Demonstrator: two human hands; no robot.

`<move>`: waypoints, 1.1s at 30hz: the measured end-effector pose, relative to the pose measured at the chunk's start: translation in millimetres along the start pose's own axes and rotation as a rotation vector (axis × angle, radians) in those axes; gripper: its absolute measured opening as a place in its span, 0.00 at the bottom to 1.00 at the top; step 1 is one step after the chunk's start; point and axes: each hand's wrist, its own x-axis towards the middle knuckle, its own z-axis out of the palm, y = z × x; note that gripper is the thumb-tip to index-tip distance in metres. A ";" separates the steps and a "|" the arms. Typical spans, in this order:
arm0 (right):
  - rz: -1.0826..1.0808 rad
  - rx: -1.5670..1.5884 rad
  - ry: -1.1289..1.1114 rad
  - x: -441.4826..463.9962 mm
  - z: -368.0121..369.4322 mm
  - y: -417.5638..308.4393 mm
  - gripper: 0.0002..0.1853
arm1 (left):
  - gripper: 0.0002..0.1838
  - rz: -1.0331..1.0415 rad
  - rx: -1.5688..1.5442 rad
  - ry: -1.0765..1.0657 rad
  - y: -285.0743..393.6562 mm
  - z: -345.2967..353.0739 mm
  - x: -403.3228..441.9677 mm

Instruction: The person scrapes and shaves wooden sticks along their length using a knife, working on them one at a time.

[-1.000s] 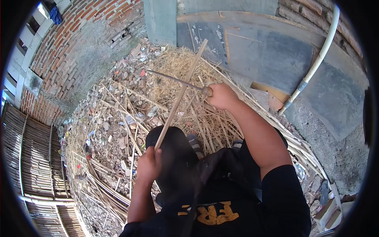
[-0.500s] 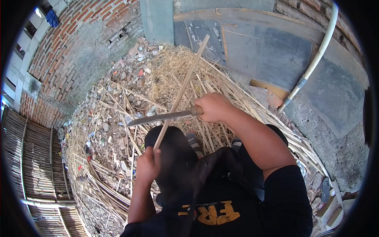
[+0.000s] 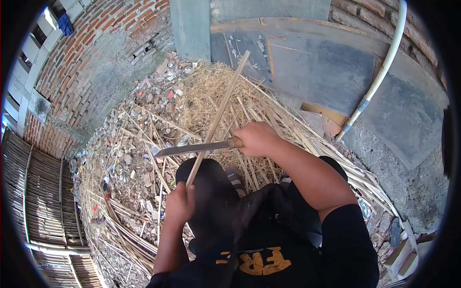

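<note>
Your L hand (image 3: 180,204) closed on strip (image 3: 221,110), R hand (image 3: 257,139) closed round knife (image 3: 192,149), blade across; prob. shaving step; next needs steady angle.

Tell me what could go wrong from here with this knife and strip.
The left hand grips the long strip below where the knife crosses it, so a slip toward the body might cut that hand. The left knee is close to the blade too and could get nicked. The strip's far end looks unsupported, so it may wobble.
</note>
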 end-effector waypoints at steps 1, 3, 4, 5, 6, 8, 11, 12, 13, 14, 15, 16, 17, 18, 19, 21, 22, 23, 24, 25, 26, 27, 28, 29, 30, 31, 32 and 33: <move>-0.016 -0.012 -0.010 -0.9 -2.4 -4.8 0.12 | 0.16 0.005 -0.001 -0.002 0.5 0.0 0.8; 0.007 0.011 -0.033 2.3 -1.1 -3.2 0.12 | 0.17 0.010 0.001 -0.006 0.2 -1.4 0.2; 0.046 0.042 -0.048 8.9 -0.5 6.0 0.12 | 0.16 0.022 0.002 -0.004 -2.0 -1.7 -1.4; 0.085 0.068 -0.061 12.0 0.7 12.5 0.12 | 0.15 0.036 -0.001 0.002 -4.6 -0.6 -1.7; 0.109 0.093 -0.059 12.2 0.2 14.9 0.11 | 0.14 0.054 -0.006 0.015 -5.7 0.3 0.2; 0.153 0.142 -0.050 15.2 -1.3 17.0 0.11 | 0.15 0.041 0.005 0.021 -6.6 0.9 -0.7; 0.132 0.123 -0.006 11.9 4.8 13.5 0.11 | 0.15 0.034 0.012 0.031 -5.2 -0.7 -0.5; 0.133 0.121 -0.015 9.6 4.0 12.8 0.11 | 0.15 0.033 0.010 0.028 -4.1 -0.1 -1.5; 0.134 0.121 -0.025 7.2 3.3 11.3 0.11 | 0.15 0.032 0.011 0.025 -3.5 0.3 -2.4; 0.132 0.119 -0.032 5.9 0.8 9.5 0.11 | 0.15 0.032 0.012 0.025 -2.7 0.5 -2.1; 0.126 0.106 -0.030 4.8 -2.1 7.7 0.11 | 0.15 0.032 0.012 0.030 -2.0 0.7 -0.6; 0.117 0.092 -0.030 2.6 -4.1 5.1 0.11 | 0.15 0.039 0.019 0.033 -2.5 1.6 -0.3; 0.108 0.078 -0.030 1.1 -5.9 2.5 0.11 | 0.15 0.047 0.026 0.037 -4.2 3.2 -0.2; 0.071 0.056 -0.034 -0.3 -6.5 -0.6 0.11 | 0.15 0.055 0.034 0.040 -5.2 4.2 -0.1; 0.035 0.037 -0.040 -1.8 -5.8 -4.2 0.11 | 0.15 0.065 0.032 0.045 -5.6 4.6 -0.1; -0.004 0.007 -0.056 -1.9 -7.1 -11.2 0.11 | 0.14 0.084 0.032 0.052 -6.6 4.6 -0.2; -0.008 -0.005 -0.067 -1.3 -8.4 -15.6 0.10 | 0.14 0.073 0.030 0.045 -5.9 4.2 0.0; -0.013 -0.016 -0.079 -1.0 -7.9 -18.1 0.10 | 0.14 0.062 0.028 0.038 -4.2 3.6 -0.2; 0.025 0.000 -0.067 1.0 -7.2 -15.3 0.10 | 0.15 0.049 0.026 0.031 -3.5 2.3 -0.9; 0.062 0.013 -0.055 4.8 -8.0 -7.9 0.10 | 0.15 0.041 0.015 0.023 -3.4 0.7 -1.7; 0.099 0.023 -0.042 7.9 -8.9 0.0 0.10 | 0.14 0.035 0.001 0.017 -2.9 -0.4 -2.0; 0.154 0.068 -0.027 12.0 -8.0 9.2 0.11 | 0.14 0.033 -0.014 0.016 -2.3 -1.0 -0.9; 0.206 0.114 -0.009 16.5 -7.4 17.9 0.11 | 0.15 0.037 -0.012 0.026 -2.5 -0.6 -0.8; 0.257 0.162 0.008 18.8 -5.7 25.4 0.11 | 0.15 0.040 -0.008 0.036 -3.3 0.3 -2.1; 0.257 0.166 0.022 16.8 -8.5 28.1 0.12 | 0.15 0.044 -0.003 0.045 -4.1 0.1 -2.3; 0.260 0.171 0.036 13.5 -10.4 30.9 0.12 | 0.15 0.042 0.007 0.041 -4.5 -0.8 -1.7; 0.267 0.175 0.047 10.9 -11.3 32.6 0.13 | 0.15 0.041 0.016 0.034 -4.5 -0.7 -1.3; 0.265 0.165 0.046 9.6 -9.0 34.1 0.14 | 0.15 0.039 0.024 0.024 -4.1 -0.2 -1.7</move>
